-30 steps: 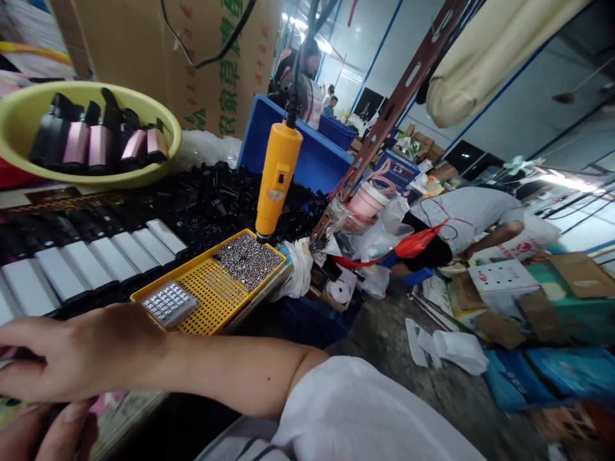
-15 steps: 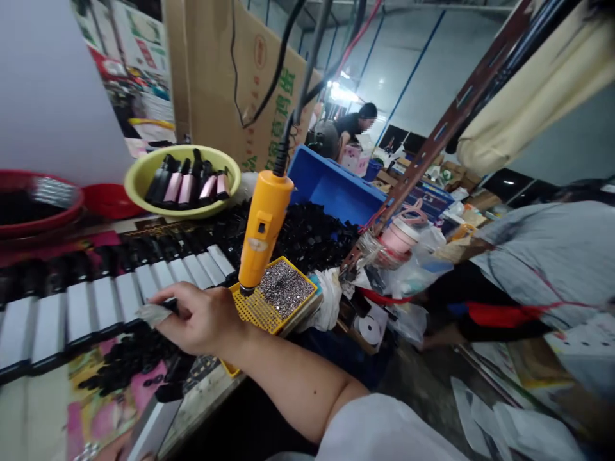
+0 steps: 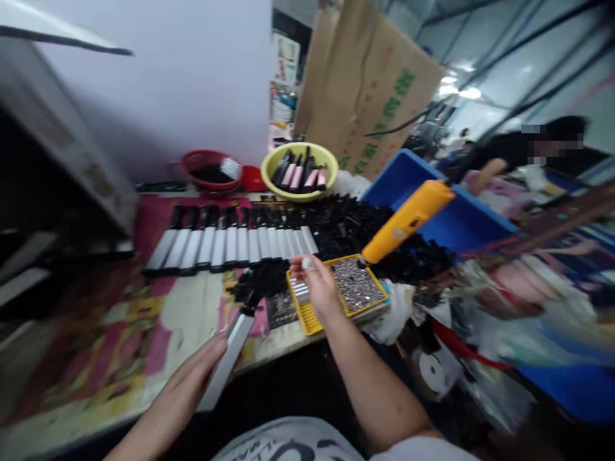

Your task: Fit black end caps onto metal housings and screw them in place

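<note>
My left hand (image 3: 189,384) is closed round a long silver bar with a black end (image 3: 229,355), held near the table's front edge. My right hand (image 3: 317,285) hovers over a yellow perforated tray (image 3: 312,317), its fingers pinched on a small pale piece I cannot name. The tray holds a heap of small screws (image 3: 356,285). A yellow electric screwdriver (image 3: 406,221) hangs on a cable just right of that hand, its tip over the screws. A row of several silver bars (image 3: 230,246) lies across the table beyond.
A heap of black parts (image 3: 365,234) lies behind the tray. A yellow-green bowl (image 3: 298,171) of black and pink pieces and a red bowl (image 3: 209,169) stand at the back. A blue crate (image 3: 451,221) is at right, a person beyond it. Cardboard boxes (image 3: 369,102) rise behind.
The view swung left and pulled back. My right hand rose from the black parts to above the yellow tray. My left hand came into view holding a silver bar.
</note>
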The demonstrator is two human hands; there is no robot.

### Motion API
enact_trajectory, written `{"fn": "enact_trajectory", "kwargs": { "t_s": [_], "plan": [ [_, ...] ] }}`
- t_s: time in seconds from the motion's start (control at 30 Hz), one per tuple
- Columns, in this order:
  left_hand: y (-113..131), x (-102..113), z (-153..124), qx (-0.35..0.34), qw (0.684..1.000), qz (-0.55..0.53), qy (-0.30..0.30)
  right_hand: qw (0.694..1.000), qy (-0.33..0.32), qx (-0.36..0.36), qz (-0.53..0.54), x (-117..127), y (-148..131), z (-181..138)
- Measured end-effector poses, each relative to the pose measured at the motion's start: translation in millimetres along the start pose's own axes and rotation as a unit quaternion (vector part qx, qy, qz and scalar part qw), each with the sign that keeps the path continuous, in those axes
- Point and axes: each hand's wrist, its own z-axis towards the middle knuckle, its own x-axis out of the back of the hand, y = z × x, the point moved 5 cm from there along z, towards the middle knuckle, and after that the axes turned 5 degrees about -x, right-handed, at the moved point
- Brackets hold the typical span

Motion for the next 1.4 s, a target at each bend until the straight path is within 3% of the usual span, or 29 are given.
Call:
{"fn": "enact_trajectory", "kwargs": {
  "t_s": [0.1,0.17,0.33,0.67,0.83,0.93,1.17,1.4],
  "plan": [
    [6,-17,-6,0.115,0.983,-0.136,-0.053,0.982,-0.058,-0.141,0.110,-15,28,-18],
    [13,-30,-9,0.151,0.958,-0.226,-0.093,0.968,-0.100,-0.190,0.131,-28,41,-33],
    [18,-36,-9,0.092,0.959,-0.248,-0.098,0.958,-0.106,-0.225,0.140,-44,56,-46],
    [15,-41,-8,0.004,0.979,-0.174,-0.108,0.973,-0.082,-0.199,0.086,-41,67,-43],
    [11,-39,-9,0.029,0.979,-0.187,-0.080,0.977,-0.079,-0.183,0.072,-41,67,-44],
    [4,-37,-11,0.109,0.960,-0.250,-0.067,0.981,-0.086,-0.166,0.059,-43,63,-46],
    [11,-50,-18,0.188,0.856,-0.436,-0.205,0.983,-0.094,-0.158,0.023,-48,61,-48],
    [10,-53,-22,0.191,0.869,-0.417,-0.186,0.988,-0.110,-0.108,-0.017,-47,54,-49]
  ]
}}
